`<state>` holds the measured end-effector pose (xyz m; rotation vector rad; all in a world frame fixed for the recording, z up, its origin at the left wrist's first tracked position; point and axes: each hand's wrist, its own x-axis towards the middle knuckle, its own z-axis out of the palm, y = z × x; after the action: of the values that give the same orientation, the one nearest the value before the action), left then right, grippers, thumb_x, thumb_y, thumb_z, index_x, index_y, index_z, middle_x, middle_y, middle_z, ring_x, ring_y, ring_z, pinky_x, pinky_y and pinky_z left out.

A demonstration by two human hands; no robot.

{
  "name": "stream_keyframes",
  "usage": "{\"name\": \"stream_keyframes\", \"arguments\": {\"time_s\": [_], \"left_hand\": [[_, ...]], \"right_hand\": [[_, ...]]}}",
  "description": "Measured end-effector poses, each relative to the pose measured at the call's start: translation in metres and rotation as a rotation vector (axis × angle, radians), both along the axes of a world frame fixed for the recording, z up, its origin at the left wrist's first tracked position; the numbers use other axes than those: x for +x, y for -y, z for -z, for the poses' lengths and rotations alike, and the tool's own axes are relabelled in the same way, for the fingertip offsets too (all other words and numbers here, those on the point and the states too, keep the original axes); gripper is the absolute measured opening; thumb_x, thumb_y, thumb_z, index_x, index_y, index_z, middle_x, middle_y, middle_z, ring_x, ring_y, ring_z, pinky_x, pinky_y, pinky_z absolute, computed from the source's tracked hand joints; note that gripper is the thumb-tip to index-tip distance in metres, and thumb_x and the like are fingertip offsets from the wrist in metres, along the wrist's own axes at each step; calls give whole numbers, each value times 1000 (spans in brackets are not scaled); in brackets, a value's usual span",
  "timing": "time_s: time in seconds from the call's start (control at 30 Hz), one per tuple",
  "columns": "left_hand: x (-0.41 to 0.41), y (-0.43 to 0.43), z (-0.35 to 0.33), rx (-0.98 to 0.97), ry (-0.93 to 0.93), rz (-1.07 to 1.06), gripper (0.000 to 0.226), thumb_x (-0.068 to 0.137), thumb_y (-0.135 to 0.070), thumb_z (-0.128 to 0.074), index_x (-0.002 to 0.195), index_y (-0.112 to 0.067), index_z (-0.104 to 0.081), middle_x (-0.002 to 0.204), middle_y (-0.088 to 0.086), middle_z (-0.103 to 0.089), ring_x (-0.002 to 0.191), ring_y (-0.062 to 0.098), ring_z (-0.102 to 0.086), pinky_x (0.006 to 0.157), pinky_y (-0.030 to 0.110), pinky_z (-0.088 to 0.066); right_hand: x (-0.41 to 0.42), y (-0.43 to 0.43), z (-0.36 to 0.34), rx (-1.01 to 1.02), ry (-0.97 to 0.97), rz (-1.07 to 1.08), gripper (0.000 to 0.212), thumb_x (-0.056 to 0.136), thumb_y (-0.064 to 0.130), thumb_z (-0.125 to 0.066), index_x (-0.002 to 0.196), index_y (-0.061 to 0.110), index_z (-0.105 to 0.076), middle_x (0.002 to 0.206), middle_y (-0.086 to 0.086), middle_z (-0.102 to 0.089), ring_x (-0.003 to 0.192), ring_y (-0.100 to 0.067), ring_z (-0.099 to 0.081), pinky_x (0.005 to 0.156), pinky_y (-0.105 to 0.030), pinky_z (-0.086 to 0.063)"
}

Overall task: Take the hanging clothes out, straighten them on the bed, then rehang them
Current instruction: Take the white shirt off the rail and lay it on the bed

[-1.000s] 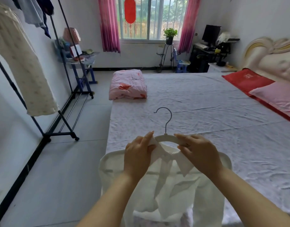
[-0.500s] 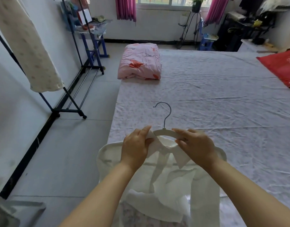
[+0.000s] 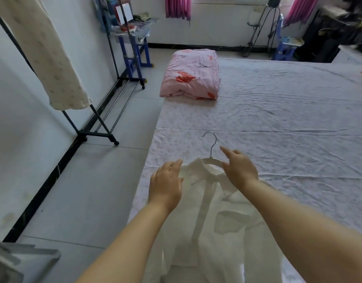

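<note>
Both hands are coming off the collar (image 3: 198, 170), left hand (image 3: 165, 185) and right hand (image 3: 240, 169) hovering with fingers (image 3: 227, 152) open over the white shirt (image 3: 196, 231) lying at the near edge of the bed (image 3: 278, 119), hanger (image 3: 211, 159) hook pointing away, nearest the right hand.

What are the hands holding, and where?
Nothing gripped: left hand lies open on the white shirt at its shoulder, right hand open over the collar beside the hanger.

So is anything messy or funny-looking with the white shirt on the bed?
A little. The white shirt lies on its hanger on the bed, but its collar is rumpled, with one point sticking up, and its lower part is bunched in folds. The bed's sheet is creased too.
</note>
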<state>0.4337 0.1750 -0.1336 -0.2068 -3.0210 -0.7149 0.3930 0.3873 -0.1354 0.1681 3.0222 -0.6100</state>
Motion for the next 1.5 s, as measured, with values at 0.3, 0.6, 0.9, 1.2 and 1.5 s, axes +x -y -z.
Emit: {"name": "stream_keyframes", "arguments": {"time_s": [0.3, 0.6, 0.9, 1.2, 1.5], "left_hand": [[17, 10, 50, -50, 190, -55, 51, 94, -29, -48, 142, -23, -32, 140, 1, -40, 125, 21, -40, 103, 33, -30], [37, 0, 32, -109, 183, -25, 46, 93, -34, -46, 138, -26, -35, 136, 0, -41, 121, 20, -42, 101, 34, -31], [85, 48, -35, -207, 85, -193, 44, 93, -37, -46, 133, -21, -39, 127, 2, -47, 111, 22, -47, 90, 31, -36], [204, 155, -84, -275, 133, -515, 52, 94, -41, -44, 138, -17, -31, 137, 6, -42, 122, 24, -40, 99, 34, -32], [419, 261, -116, -297, 83, -895, 49, 90, -43, -50, 131, -20, -39, 127, 4, -49, 116, 24, -46, 93, 35, -37]], "right_hand": [[40, -2, 63, -31, 212, -49, 39, 91, 18, -51, 130, 21, -51, 129, -4, -53, 116, -22, -52, 94, -34, -44], [84, 8, 43, 18, 220, -174, 41, 91, 27, -51, 132, 24, -48, 133, 1, -49, 119, -18, -48, 95, -27, -39], [93, 68, -33, 121, 95, -475, 46, 94, 31, -50, 138, 24, -40, 139, 1, -43, 127, -21, -39, 102, -34, -36], [146, 187, -95, 156, -23, -819, 54, 91, 35, -55, 141, 25, -36, 141, -1, -39, 128, -23, -38, 107, -37, -32], [299, 348, -138, 133, -151, -1215, 54, 90, 38, -56, 139, 26, -37, 138, 1, -41, 126, -20, -39, 105, -35, -32]]}}
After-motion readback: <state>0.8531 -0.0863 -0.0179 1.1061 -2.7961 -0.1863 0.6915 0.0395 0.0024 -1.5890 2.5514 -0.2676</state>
